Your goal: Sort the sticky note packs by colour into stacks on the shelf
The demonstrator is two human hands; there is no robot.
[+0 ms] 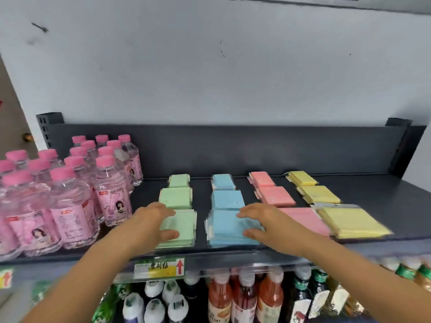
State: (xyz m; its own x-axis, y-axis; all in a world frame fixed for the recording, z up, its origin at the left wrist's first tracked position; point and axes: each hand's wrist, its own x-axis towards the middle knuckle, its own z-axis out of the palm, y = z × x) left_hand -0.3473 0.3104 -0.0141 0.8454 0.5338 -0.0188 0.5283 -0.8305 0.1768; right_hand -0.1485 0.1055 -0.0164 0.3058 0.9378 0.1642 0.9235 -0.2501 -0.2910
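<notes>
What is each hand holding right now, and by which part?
Nothing is lifted. The left hand rests on the front green stack at its left edge; the right hand rests on the front blue stack at its right side. Whether either grips cannot be told.

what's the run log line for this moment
left hand on front green stack | right hand on front blue stack | columns sorted by colour

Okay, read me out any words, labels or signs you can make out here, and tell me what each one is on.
"PEACH SODA", partly cut off, on the pink bottle label.
Chinese characters beside a red up arrow on the shelf-edge price tag; they seem to read "便利贴", but blurred.
A red up arrow on the tag at the far left edge; nothing else legible.
Print on the sticky note packs and lower-shelf bottles: too blurred to read.
</notes>
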